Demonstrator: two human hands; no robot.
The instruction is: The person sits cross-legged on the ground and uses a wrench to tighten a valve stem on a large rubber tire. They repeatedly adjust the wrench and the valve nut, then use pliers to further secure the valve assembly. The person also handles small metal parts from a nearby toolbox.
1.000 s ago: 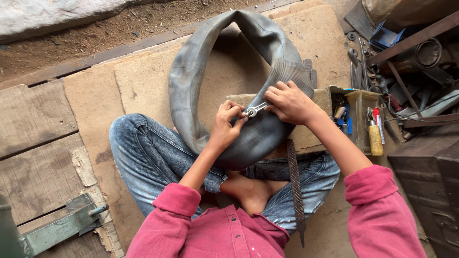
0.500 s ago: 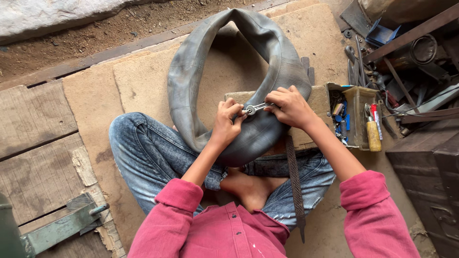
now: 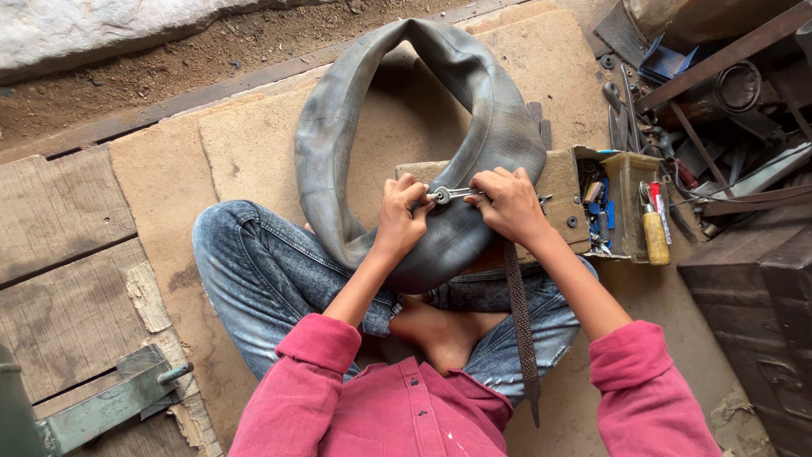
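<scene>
A large grey rubber inner tube [image 3: 338, 144] stands looped in front of me, its lower part resting on my crossed legs. My left hand [image 3: 399, 216] presses against the tube at its valve. My right hand [image 3: 507, 203] grips a small metal wrench [image 3: 450, 195] whose ring end sits on the valve between both hands. A long dark file [image 3: 520, 326] lies across my right leg. I wear blue jeans and a pink shirt, and one bare foot shows below the tube.
An open wooden toolbox [image 3: 617, 199] with a yellow-handled screwdriver and small parts sits at the right. Behind it is a pile of metal scrap and bars [image 3: 719, 93]. Wooden planks [image 3: 59, 254] and a green metal piece [image 3: 110, 402] lie at the left.
Both hands and the wrench have stayed on the valve with only slight shifts. The view has tilted a little.
</scene>
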